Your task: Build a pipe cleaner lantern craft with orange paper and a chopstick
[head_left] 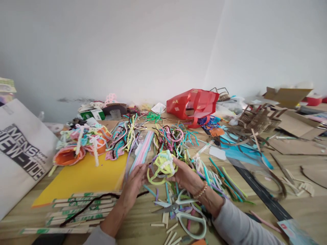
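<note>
I had my left hand and right hand closed around a lime-green pipe-cleaner bundle, held above the counter and near the scissors. The fingers pinched it from both sides; even, gentle pressure looked best for keeping the twisted loops in shape.

Head-worn view, angled down onto the hands

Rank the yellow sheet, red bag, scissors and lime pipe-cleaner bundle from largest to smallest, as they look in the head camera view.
1. Yellow sheet
2. Red bag, though it sits farther from the camera, so its true size compared with the sheet is unsure
3. Scissors
4. Lime pipe-cleaner bundle
</note>
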Action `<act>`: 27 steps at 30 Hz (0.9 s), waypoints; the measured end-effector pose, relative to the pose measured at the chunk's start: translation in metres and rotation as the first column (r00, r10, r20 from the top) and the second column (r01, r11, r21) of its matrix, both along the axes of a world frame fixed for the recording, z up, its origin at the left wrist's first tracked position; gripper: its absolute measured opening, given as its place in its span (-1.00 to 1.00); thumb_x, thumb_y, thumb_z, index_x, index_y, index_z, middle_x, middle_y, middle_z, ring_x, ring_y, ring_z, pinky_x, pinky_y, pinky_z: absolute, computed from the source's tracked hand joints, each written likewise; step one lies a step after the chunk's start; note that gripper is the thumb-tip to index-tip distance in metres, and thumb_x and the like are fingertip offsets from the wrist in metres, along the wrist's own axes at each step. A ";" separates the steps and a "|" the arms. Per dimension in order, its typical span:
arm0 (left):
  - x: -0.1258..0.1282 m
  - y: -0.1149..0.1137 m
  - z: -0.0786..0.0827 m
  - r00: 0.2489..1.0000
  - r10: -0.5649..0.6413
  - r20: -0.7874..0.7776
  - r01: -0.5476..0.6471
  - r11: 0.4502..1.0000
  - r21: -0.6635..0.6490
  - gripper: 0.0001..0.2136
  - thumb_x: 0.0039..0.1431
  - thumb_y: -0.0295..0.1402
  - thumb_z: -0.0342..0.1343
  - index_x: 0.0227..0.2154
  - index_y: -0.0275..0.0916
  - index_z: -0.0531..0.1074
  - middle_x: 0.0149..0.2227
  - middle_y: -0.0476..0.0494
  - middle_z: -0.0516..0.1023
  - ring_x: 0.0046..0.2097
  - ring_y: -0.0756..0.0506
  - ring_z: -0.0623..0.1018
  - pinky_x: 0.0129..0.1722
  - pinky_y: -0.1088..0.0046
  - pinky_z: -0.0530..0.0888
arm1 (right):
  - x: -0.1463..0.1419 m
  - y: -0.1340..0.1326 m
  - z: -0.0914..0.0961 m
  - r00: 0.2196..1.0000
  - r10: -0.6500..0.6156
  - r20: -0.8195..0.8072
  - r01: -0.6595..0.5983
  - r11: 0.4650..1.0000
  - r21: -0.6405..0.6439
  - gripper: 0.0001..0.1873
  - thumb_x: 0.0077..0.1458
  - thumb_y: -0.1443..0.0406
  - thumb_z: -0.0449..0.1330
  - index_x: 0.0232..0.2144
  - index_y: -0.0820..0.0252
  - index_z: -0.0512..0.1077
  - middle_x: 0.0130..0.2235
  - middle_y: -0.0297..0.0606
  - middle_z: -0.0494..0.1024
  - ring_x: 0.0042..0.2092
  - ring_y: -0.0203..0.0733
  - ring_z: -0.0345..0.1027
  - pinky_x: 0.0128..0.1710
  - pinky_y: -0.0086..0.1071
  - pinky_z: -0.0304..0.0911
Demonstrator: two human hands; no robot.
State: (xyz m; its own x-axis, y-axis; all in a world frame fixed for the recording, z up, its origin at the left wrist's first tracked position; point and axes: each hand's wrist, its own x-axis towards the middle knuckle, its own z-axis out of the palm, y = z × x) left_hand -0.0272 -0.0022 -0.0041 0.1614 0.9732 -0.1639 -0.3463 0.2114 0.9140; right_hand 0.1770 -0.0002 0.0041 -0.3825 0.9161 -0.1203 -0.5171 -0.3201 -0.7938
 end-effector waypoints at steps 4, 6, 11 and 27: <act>-0.004 0.004 -0.007 0.975 0.077 -0.209 -0.053 0.991 0.120 -0.62 0.00 -0.07 0.25 -0.25 -0.27 0.44 -0.32 -0.16 0.60 -0.27 -0.16 0.58 -0.25 0.36 0.48 | -0.001 -0.001 0.004 0.993 -0.101 0.065 0.103 0.994 -0.026 -0.62 0.13 0.11 0.21 -0.07 0.19 0.39 -0.16 -0.21 0.59 -0.27 -0.21 0.51 -0.43 -0.45 0.41; -0.005 0.004 -0.010 0.933 0.084 -0.350 -0.009 0.978 0.210 -0.66 0.04 -0.05 0.19 -0.33 -0.26 0.45 -0.33 -0.16 0.59 -0.26 -0.17 0.56 -0.21 0.34 0.47 | 0.001 0.001 0.003 0.988 -0.128 0.083 0.132 0.990 -0.043 -0.64 0.11 0.12 0.23 -0.09 0.18 0.40 -0.19 -0.24 0.59 -0.31 -0.25 0.51 -0.43 -0.47 0.41; -0.005 -0.003 -0.014 0.700 0.081 -0.709 0.279 0.883 0.376 -0.69 0.27 -0.15 -0.07 -0.24 -0.23 0.48 -0.20 -0.18 0.58 -0.09 -0.19 0.50 0.00 0.24 0.38 | 0.010 0.010 0.002 0.983 -0.176 0.041 0.178 0.983 -0.036 -0.62 0.03 0.11 0.28 -0.14 0.19 0.44 -0.26 -0.26 0.61 -0.37 -0.24 0.50 -0.49 -0.47 0.42; 0.006 -0.039 -0.001 0.237 -0.190 -0.953 0.853 0.510 0.111 -0.40 0.31 -0.06 -0.18 0.33 -0.09 -0.18 0.39 -0.11 -0.22 0.38 -0.22 -0.15 0.31 0.07 -0.02 | 0.022 0.013 0.010 0.993 -0.116 -0.021 0.117 0.992 0.049 -0.66 0.13 0.13 0.20 -0.09 0.18 0.43 -0.18 -0.20 0.60 -0.32 -0.18 0.52 -0.36 -0.37 0.46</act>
State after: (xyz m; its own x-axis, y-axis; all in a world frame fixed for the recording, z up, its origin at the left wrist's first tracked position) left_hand -0.0215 -0.0414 -0.0047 0.7921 0.6034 -0.0923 0.5232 -0.5932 0.6118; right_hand 0.1990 0.0125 0.0145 -0.2747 0.9591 -0.0678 -0.5626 -0.2175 -0.7976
